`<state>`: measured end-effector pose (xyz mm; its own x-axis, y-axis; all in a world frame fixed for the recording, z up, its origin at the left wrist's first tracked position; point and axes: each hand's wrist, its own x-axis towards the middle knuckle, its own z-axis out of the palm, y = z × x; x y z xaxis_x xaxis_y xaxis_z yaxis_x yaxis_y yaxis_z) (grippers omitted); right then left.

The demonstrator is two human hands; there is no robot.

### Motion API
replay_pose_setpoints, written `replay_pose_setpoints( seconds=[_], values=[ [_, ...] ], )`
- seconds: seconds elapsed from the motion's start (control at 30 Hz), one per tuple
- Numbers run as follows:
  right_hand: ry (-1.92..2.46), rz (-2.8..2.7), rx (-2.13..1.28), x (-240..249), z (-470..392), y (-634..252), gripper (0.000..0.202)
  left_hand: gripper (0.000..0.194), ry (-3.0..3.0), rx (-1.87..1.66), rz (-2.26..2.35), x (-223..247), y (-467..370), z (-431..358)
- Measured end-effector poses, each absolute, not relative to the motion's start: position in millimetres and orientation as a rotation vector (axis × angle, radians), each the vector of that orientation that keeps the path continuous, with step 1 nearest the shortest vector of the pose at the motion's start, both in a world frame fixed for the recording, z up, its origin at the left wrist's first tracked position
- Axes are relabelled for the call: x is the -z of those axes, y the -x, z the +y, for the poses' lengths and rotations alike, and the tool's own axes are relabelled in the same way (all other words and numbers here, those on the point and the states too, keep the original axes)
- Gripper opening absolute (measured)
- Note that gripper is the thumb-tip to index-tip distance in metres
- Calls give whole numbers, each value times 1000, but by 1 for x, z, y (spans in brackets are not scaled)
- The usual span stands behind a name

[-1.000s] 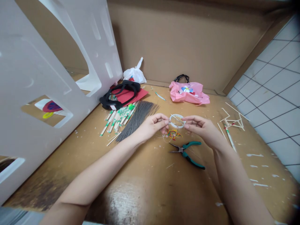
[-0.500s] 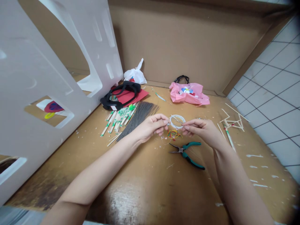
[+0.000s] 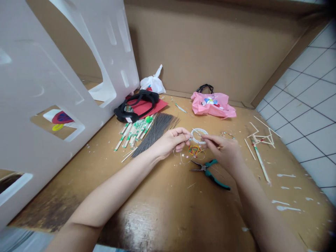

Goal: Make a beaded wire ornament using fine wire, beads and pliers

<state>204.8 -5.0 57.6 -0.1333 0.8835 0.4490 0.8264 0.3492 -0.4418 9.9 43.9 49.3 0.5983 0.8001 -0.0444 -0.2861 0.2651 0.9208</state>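
Observation:
My left hand (image 3: 178, 139) is closed in a pinch; what its fingertips hold is too small to make out, and a thin clear thread (image 3: 187, 163) loops below it. Between the thumb and fingers of my right hand (image 3: 223, 149) is a thin metal rod (image 3: 196, 132), its tip pointing up and left towards my left fingertips. Behind the fingertips lies a white ring-shaped coil (image 3: 202, 130). Red, yellow and green bands (image 3: 194, 150) rest on the table just below the hands. Nearer to me lie pliers (image 3: 201, 168) with spread teal handles, partly covered by my right hand.
On the left are dark thin rods (image 3: 154, 134), wrapped chopsticks (image 3: 131, 134), a black strap frame (image 3: 136, 105) and a white plastic panel (image 3: 65, 70). A pink bag (image 3: 212, 105) sits at the back, a stick frame (image 3: 264, 138) at the right.
My right hand has moved slightly left and tilted, bringing the metal rod closer to my left hand. It covers more of the pliers' upper handle. My left hand keeps its pinch.

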Motion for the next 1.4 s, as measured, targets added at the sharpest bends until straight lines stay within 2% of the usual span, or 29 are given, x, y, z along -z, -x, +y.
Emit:
replay_pose_setpoints(
  seconds=[0.23,0.47,0.67,0.87,1.13,1.27,1.4],
  values=[
    [1500,-1898,-161,-66,-7,-214,25,12,-1123,-805,613,-47,-11,45],
    [1461,-2177,190,-66,-22,-200,24,11,-1165,-780,632,-45,-13,43],
    [1505,-2321,263,-63,-23,-190,25,11,-1199,-752,621,-44,-13,43],
    [1426,-2269,48,-64,-19,-196,23,10,-1399,-749,671,-43,-13,40],
    [1351,-2209,-170,-64,-12,-202,20,19,-2008,-940,592,-38,-13,36],
    [1341,-2147,-234,-64,-14,-201,18,12,-2057,-909,606,-41,-14,35],
    [1335,-2094,-313,-63,-14,-198,16,12,-2036,-886,648,-43,-15,34]
  ],
)
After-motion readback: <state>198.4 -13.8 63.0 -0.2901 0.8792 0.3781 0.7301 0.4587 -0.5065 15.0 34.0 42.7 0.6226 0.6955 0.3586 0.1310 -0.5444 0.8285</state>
